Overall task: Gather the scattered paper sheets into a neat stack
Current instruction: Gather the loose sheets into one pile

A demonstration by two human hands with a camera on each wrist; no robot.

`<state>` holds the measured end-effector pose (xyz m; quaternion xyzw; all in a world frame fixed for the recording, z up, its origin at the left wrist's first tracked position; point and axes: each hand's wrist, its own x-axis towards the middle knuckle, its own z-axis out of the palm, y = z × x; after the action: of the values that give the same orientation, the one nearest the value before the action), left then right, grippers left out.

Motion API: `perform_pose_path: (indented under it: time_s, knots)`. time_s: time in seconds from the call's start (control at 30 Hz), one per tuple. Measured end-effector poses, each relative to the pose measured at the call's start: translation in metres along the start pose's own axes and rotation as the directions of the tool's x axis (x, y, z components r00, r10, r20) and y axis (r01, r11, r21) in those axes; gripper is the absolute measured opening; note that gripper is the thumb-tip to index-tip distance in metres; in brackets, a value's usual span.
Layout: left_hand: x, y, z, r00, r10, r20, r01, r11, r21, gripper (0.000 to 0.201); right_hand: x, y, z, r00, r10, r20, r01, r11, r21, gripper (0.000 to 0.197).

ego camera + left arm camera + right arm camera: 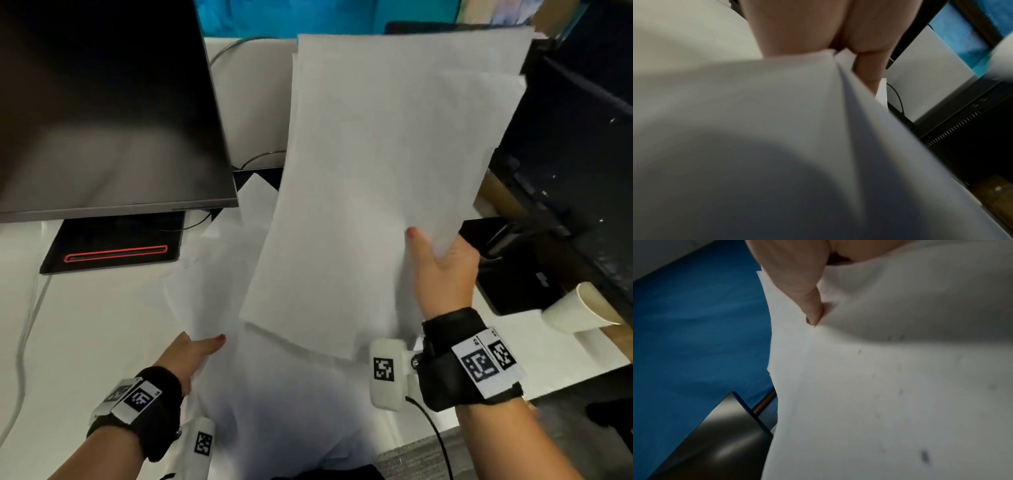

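A fanned bundle of sheets (376, 154) is pinched by the right hand (442, 270) at five o'clock; more sheets (212, 301) are gripped by the left hand (191, 353). Loose pages could slip out if jolted.

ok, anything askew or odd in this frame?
Yes. The sheets in the right hand are fanned, edges offset at the top, not squared. A paper cup lies tipped on its side at the desk's right edge; no spill visible.
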<state>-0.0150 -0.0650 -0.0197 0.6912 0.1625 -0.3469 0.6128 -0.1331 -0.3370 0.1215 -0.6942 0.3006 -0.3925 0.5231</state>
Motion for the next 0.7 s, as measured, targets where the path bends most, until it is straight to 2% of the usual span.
perform_pose_path:
  time_s: [0.07, 0.1, 0.17, 0.23, 0.33, 0.47, 0.6, 0.7]
  knots:
    - [-0.001, -0.001, 0.000, 1.000, -0.005, -0.004, 0.005, 1.000, -0.002, 0.031, -0.006, 0.006, 0.005, 0.993, 0.101, 0.062, -0.105, 0.991, 0.081, 0.018]
    - [-0.003, 0.000, 0.001, 1.000, -0.008, -0.004, 0.008, 1.000, 0.002, 0.028, -0.009, 0.011, 0.006, 0.986, 0.136, 0.095, -0.144, 0.986, 0.080, 0.014]
    - [-0.009, 0.002, 0.002, 1.000, -0.010, -0.001, 0.010, 1.000, 0.010, 0.020, -0.012, 0.023, 0.011, 0.966, 0.207, 0.153, -0.217, 0.975, 0.047, 0.020]
    - [-0.010, 0.004, 0.002, 1.000, -0.007, 0.011, 0.006, 1.000, 0.031, 0.026, -0.015, 0.039, 0.016, 0.933, 0.300, 0.196, -0.307, 0.952, 0.001, 0.022]
    - [-0.010, 0.005, 0.001, 0.999, -0.014, 0.034, 0.014, 1.000, -0.012, 0.035, -0.025, 0.067, 0.023, 0.852, 0.462, 0.245, -0.447, 0.887, -0.116, 0.027]
    - [-0.017, 0.008, 0.002, 0.995, -0.025, 0.097, 0.032, 0.997, -0.076, 0.033, -0.041, 0.094, 0.032, 0.745, 0.582, 0.326, -0.519, 0.813, -0.265, 0.029]
    - [-0.022, 0.012, 0.002, 0.987, 0.008, 0.161, -0.003, 1.000, -0.028, 0.025, -0.044, 0.106, 0.036, 0.661, 0.664, 0.349, -0.624, 0.745, -0.236, 0.035]
    - [-0.026, 0.017, 0.003, 0.982, 0.015, 0.188, -0.002, 0.998, -0.069, 0.026, -0.040, 0.109, 0.032, 0.588, 0.705, 0.397, -0.706, 0.686, -0.173, 0.040]
